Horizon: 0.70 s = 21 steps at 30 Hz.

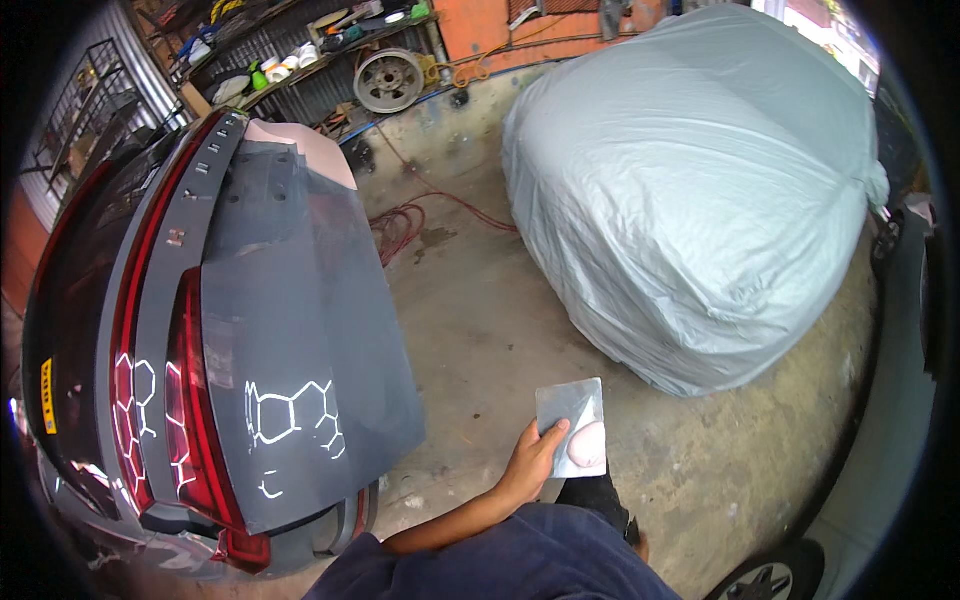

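My left hand (532, 458) grips the left edge of a flat rectangular silver-grey mixing plate (562, 404), thumb on top. On the plate's lower right lies a smooth mound of pale pink paste (588, 446), like body filler, with a whitish patch above it. The plate is held in front of my dark blue shirt, over the floor. My right hand is out of view. To the left stands the rear of a dark car (300, 330) with a matt grey side panel, red tail lights and a pinkish patch (305, 152) at the panel's far end.
A car-shaped bulk under a silver-grey cover (690, 200) fills the right. Another vehicle (880, 480) with a wheel (765, 575) stands at the lower right. A red hose (400, 225) lies on the concrete floor. Cluttered shelves (310, 65) and a wheel rim (388, 82) are at the back.
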Available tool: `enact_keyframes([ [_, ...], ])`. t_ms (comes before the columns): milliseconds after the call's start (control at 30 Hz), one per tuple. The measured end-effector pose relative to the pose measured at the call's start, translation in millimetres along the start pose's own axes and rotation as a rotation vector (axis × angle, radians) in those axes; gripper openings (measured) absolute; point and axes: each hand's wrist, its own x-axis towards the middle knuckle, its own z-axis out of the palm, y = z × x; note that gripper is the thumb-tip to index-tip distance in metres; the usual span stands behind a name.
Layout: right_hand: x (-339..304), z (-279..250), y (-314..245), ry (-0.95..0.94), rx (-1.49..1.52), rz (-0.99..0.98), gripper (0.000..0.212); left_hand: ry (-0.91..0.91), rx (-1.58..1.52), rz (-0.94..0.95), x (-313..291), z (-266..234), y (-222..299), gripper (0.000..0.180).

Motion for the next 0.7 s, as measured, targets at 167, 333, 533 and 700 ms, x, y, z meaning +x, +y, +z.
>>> enact_keyframes([
  [167,164,-65,-190,-0.019,0.085,-0.432,0.047,0.175,-0.004,0.154,104,28,49,0.035],
  [333,244,-108,-443,0.001,0.090,-0.852,0.047,0.336,-0.048,0.312,165,72,117,0.037],
  [533,270,-100,-613,-0.385,0.298,-0.676,0.060,0.497,-0.141,0.335,220,63,145,0.037],
  [700,275,-39,-688,-0.636,0.535,-0.512,0.049,0.592,-0.171,0.345,282,32,174,0.036],
])
